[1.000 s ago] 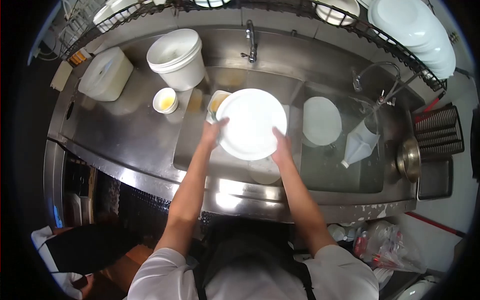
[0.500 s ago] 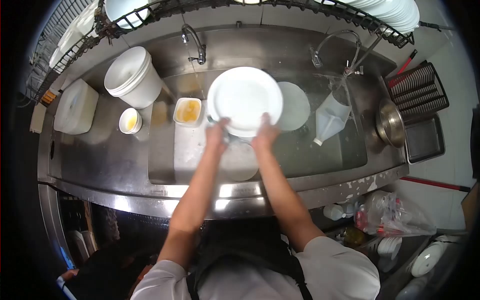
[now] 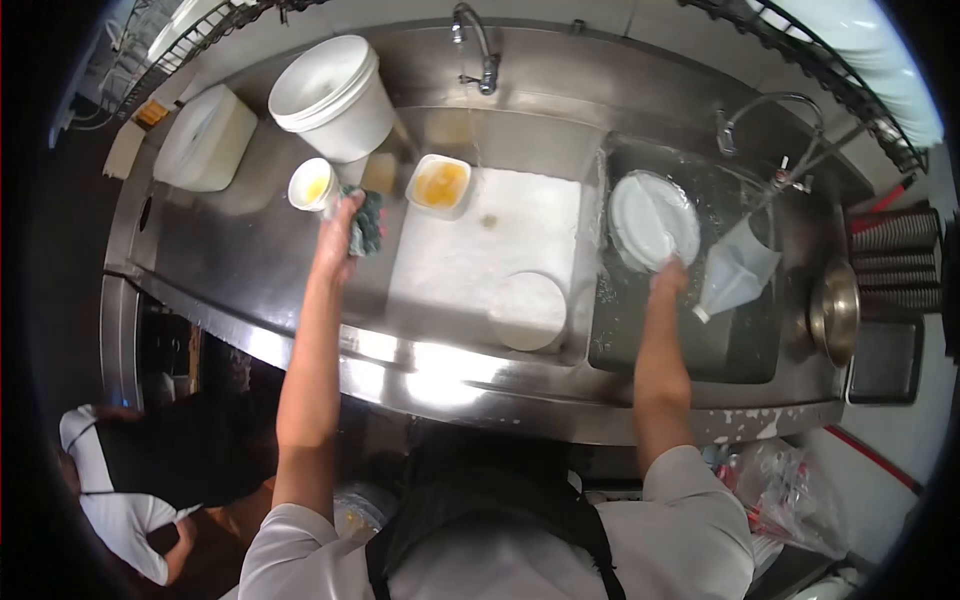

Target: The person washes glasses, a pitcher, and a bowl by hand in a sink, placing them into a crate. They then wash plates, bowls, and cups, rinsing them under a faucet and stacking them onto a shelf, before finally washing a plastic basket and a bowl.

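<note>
— Head view: what does each hand have?

— The left hand (image 3: 338, 222) is closed around a green scouring pad (image 3: 366, 221), up on the steel counter (image 3: 230, 250) beside a small cup (image 3: 312, 184). The right hand (image 3: 668, 275) grips the near rim of a white plate (image 3: 650, 220) lying in the right basin (image 3: 700, 340).

— How will that plate handle?

— Stiff, breakable, probably slick with water; best pinched firmly at the rim. The pad looks soft and squashes anywhere.
</note>
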`<state>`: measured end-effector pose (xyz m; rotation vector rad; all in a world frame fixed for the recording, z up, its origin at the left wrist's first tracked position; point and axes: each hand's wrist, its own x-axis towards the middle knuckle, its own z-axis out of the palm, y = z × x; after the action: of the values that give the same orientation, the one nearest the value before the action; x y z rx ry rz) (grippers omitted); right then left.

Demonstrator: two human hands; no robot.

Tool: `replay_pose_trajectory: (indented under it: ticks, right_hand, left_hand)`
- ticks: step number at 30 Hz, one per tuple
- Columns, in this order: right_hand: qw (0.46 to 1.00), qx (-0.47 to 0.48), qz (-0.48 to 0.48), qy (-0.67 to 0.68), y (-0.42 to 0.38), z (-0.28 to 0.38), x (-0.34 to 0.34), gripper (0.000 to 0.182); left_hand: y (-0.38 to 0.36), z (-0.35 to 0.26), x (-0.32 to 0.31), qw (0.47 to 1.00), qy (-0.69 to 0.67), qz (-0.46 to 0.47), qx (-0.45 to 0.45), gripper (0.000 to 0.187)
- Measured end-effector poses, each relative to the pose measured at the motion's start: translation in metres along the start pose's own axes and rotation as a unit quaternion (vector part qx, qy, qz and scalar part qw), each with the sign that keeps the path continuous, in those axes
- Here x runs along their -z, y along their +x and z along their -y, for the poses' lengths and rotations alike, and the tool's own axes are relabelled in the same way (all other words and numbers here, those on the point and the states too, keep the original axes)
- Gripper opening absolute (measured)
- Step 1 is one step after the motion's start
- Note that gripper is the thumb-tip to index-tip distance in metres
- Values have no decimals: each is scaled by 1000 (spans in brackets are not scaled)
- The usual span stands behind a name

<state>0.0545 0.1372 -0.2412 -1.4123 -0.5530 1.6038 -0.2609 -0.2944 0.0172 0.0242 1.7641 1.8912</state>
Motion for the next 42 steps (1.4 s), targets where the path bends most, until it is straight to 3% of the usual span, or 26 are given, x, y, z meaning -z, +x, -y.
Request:
replay_pose_trajectory:
  ticks: [4, 7, 8, 9, 11, 13, 14, 17, 18, 20, 22, 24, 25, 28, 29, 32, 33, 36, 38, 39, 41, 42]
  right_hand:
    - [999, -12, 11, 45, 31, -17, 7, 43]
    - [999, 23, -38, -25, 42, -30, 11, 41]
    - [998, 33, -42, -44, 46, -33, 13, 40]
    - [996, 44, -40, -61, 51, -38, 16, 40]
    - [995, 71, -17, -69, 59, -51, 26, 39]
    - [991, 93, 22, -91, 66, -61, 34, 38]
    - [987, 94, 39, -126, 67, -61, 38, 37]
    - [892, 13, 77, -445, 62, -10, 31, 35]
    - [865, 16, 65, -496, 60, -12, 36, 35]
    - [890, 35, 15, -454, 62, -22, 47, 36]
    - [938, 31, -17, -345, 77, -33, 61, 36]
    - [971, 29, -25, -238, 52, -31, 52, 36]
    - [981, 39, -31, -187, 10, -19, 30, 35]
    - [996, 2, 43, -74, -2, -10, 28, 32]
    - [995, -23, 82, -41, -1, -10, 31, 32]
    - [987, -94, 93, -93, -29, 14, 23, 27]
    - [989, -83, 87, -86, -30, 12, 23, 29]
    - [992, -38, 85, -80, -8, -7, 32, 35]
    - [991, 2, 99, -90, 4, -18, 42, 36]
    - [988, -5, 54, -144, 7, -18, 40, 37]
    - [968, -19, -42, -248, 13, -16, 34, 39]
    - [957, 32, -74, -280, 13, -15, 30, 41]
  left_hand:
    - [27, -54, 35, 985, 100, -36, -139, 32]
    - [70, -97, 41, 953, 174, -34, -246, 26]
    - [90, -109, 45, 947, 198, -67, -242, 30]
    - [123, -116, 54, 922, 212, -89, -313, 36]
    - [152, -138, 44, 873, 342, -144, -317, 53]
    - [195, -145, 43, 770, 481, -189, -374, 56]
    - [211, -145, 45, 709, 544, -207, -397, 58]
    - [247, -138, 48, 692, 620, -168, -330, 58]
    - [261, -138, 52, 698, 657, -119, -259, 58]
    - [289, -139, 66, 686, 718, -16, -116, 57]
    - [330, -128, 111, 683, 711, 63, -154, 56]
    - [300, -139, 84, 673, 737, -14, -61, 55]
    - [311, -134, 89, 706, 706, -25, -47, 54]
    - [293, -136, 77, 720, 689, 49, -65, 51]
    - [297, -133, 81, 711, 686, 102, -112, 46]
    - [326, -127, 103, 785, 597, 108, -125, 35]
    - [361, -117, 137, 798, 568, 91, -180, 36]
    - [349, -124, 124, 797, 567, 151, -141, 38]
    - [392, -122, 161, 719, 648, 140, -209, 42]
    - [410, -119, 172, 675, 683, 135, -242, 43]
    - [383, -119, 164, 742, 630, 81, -212, 47]
    - [382, -114, 165, 773, 602, 55, -194, 48]
